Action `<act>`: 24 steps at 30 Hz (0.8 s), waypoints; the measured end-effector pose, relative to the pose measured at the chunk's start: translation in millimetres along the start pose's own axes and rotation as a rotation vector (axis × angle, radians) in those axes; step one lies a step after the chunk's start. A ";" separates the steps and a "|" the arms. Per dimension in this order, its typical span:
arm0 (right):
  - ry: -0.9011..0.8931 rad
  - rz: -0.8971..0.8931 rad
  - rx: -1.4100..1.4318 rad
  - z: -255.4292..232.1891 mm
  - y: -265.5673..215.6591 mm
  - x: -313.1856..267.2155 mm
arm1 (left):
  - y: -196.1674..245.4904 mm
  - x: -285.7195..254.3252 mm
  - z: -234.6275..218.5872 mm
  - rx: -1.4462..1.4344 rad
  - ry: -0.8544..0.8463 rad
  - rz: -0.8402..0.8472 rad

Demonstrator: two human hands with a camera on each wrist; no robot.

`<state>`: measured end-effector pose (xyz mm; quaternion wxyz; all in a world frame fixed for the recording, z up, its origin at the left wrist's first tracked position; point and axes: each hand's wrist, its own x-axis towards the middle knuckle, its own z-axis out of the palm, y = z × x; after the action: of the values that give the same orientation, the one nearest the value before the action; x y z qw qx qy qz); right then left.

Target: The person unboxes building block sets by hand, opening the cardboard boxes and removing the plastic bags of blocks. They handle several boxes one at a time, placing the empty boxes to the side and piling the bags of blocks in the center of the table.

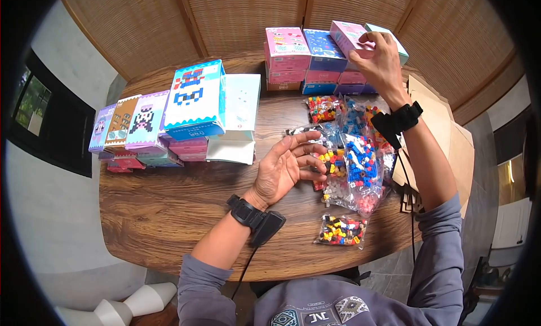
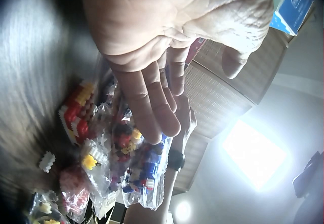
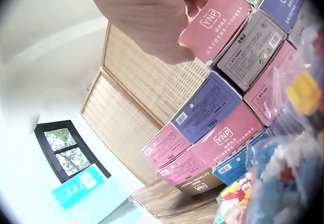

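My right hand [image 1: 380, 64] is at the pink box [image 1: 348, 35] on top of the back stack, thumb and fingers around its upper part. In the right wrist view the right hand [image 3: 152, 16] lies over the pink box [image 3: 216, 26], thumb at one side and fingers at the other. The left hand [image 1: 287, 165] hovers palm up with relaxed fingers beside the bags of bricks [image 1: 360, 162], holding nothing. In the left wrist view the left hand [image 2: 162, 46] has its fingers extended over the bags [image 2: 144, 173].
Boxes [image 1: 149, 120] stand stacked at the left of the wooden table [image 1: 169, 213], beside an open pale box [image 1: 239, 111]. A single bag of bricks [image 1: 342, 231] lies near the front edge. Brown cardboard sheets [image 1: 445, 140] lie at the right.
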<state>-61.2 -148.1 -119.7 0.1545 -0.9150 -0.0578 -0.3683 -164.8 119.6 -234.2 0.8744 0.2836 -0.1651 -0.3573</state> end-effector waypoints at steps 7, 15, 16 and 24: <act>0.043 0.034 0.169 -15.4 -16.5 -9.4 | -0.2 0.0 -0.2 0.006 0.005 -0.001; 0.042 0.125 0.340 -43.4 -30.4 -25.5 | 2.1 -1.2 3.6 0.049 -0.002 0.016; 0.038 0.116 0.334 -47.0 -32.9 -28.3 | 3.5 -1.1 5.4 0.064 -0.014 0.030; -0.028 -0.025 0.548 -70.5 -88.4 -81.5 | 6.1 -1.4 11.9 0.018 -0.012 0.076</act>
<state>-185.7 -86.8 -106.9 0.3908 -0.8433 -0.1687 -0.3281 -168.4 119.7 -221.2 0.8836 0.2830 -0.1843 -0.3242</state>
